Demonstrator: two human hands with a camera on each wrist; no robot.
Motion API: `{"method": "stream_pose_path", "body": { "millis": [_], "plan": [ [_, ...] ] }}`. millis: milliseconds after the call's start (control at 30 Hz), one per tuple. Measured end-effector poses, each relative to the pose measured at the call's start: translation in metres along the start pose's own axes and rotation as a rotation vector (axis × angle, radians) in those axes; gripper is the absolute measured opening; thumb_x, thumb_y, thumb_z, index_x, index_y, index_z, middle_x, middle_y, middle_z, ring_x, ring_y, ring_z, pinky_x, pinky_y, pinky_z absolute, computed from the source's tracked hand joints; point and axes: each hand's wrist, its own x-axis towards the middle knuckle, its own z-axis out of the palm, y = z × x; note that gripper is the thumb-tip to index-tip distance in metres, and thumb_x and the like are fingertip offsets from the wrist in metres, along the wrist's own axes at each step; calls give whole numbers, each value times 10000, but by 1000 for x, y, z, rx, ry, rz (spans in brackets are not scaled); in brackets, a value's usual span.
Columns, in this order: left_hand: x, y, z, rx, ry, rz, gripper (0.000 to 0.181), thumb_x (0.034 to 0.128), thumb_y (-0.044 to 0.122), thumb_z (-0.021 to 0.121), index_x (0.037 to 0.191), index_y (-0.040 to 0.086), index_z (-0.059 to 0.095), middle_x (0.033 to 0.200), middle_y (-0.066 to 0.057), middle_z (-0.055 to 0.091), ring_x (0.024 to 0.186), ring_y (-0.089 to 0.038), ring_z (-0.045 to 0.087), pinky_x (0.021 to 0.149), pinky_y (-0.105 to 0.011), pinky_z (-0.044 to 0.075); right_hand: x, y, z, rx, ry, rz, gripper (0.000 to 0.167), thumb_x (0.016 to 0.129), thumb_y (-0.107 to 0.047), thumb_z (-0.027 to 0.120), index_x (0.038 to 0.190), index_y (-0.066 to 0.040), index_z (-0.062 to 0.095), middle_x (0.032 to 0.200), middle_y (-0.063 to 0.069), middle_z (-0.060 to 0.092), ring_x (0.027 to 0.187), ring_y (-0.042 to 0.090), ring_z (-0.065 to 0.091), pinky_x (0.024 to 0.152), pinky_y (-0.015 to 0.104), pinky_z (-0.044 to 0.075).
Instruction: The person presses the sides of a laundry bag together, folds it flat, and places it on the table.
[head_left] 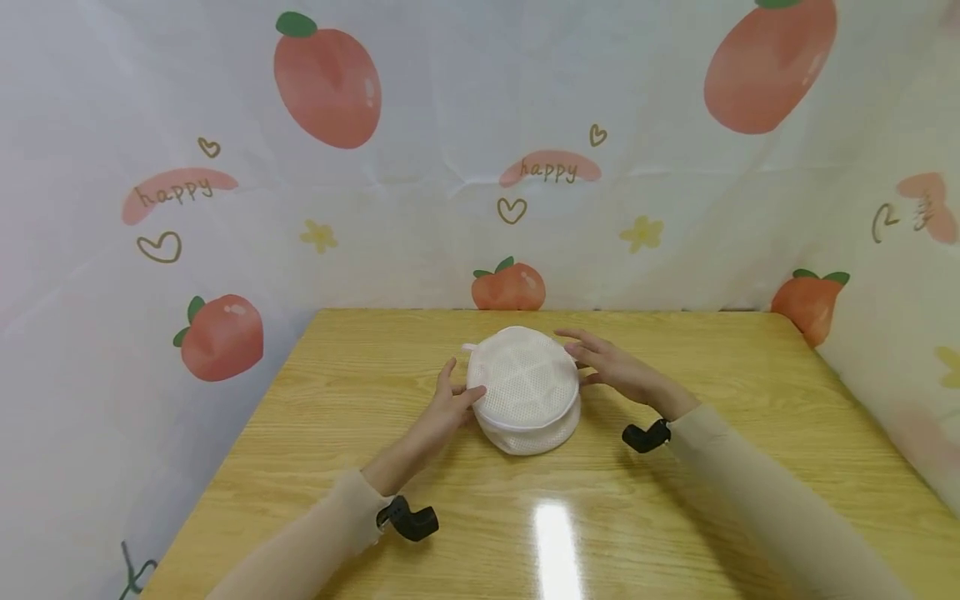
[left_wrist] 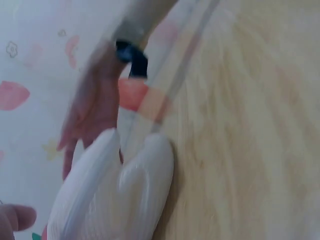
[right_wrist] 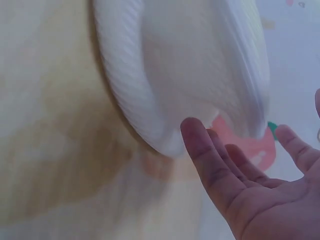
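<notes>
A round white mesh laundry bag (head_left: 525,379) stands on the wooden table between the two hands. Its flat top disc tilts over a sagging lower part, and a small loop sticks out at its upper left. At the bag's left edge is my left hand (head_left: 450,402), its thumb reaching over the rim and another finger pointing up; the fingers beneath are hidden. My right hand (head_left: 618,369) is by the right edge with fingers spread. In the right wrist view the bag (right_wrist: 185,60) shows a deep fold, and the right hand's fingers are extended close to it.
The wooden table (head_left: 337,433) stretches around the bag, with a bright light reflection near the front. Behind and at both sides hangs a white cloth (head_left: 420,125) printed with peaches, hearts and words. Each wrist carries a black camera mount (head_left: 412,521).
</notes>
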Motion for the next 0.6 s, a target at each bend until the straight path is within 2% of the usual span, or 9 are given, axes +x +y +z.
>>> {"method": "stream_pose_path", "body": {
  "millis": [133, 300, 433, 600],
  "plan": [
    [-19, -2, 3, -92, 50, -37, 797, 1083, 284, 552, 1654, 152, 13, 1406, -234, 402, 1167, -313, 558, 931, -429, 562, 13, -7, -10, -23, 5, 14, 600, 1143, -417, 383, 1663, -156, 238, 1602, 254, 315, 1439, 469, 384, 1113, 596, 423],
    [-42, -7, 11, -253, 43, -46, 720, 1091, 269, 504, 1626, 165, 34, 1305, -187, 410, 1034, -246, 534, 820, -338, 560, 30, -14, -14, -38, 18, 34, 617, 1142, -416, 386, 1661, -122, 227, 1549, 266, 392, 1445, 465, 382, 1156, 601, 369],
    [-58, -10, 21, -379, -4, -34, 735, 1103, 226, 461, 1624, 177, -55, 1228, -169, 460, 1049, -245, 561, 899, -391, 572, 45, -18, -13, -42, 18, 54, 639, 1139, -431, 390, 1661, -106, 219, 1551, 259, 410, 1454, 446, 386, 1181, 591, 339],
    [-68, -12, 36, -516, -96, 6, 780, 1119, 216, 421, 1623, 232, -174, 1241, -185, 484, 1191, -308, 586, 1051, -529, 510, 62, -23, -11, -27, -2, 70, 677, 1124, -488, 392, 1661, -114, 219, 1575, 249, 398, 1474, 446, 352, 1214, 603, 266]
  ]
}}
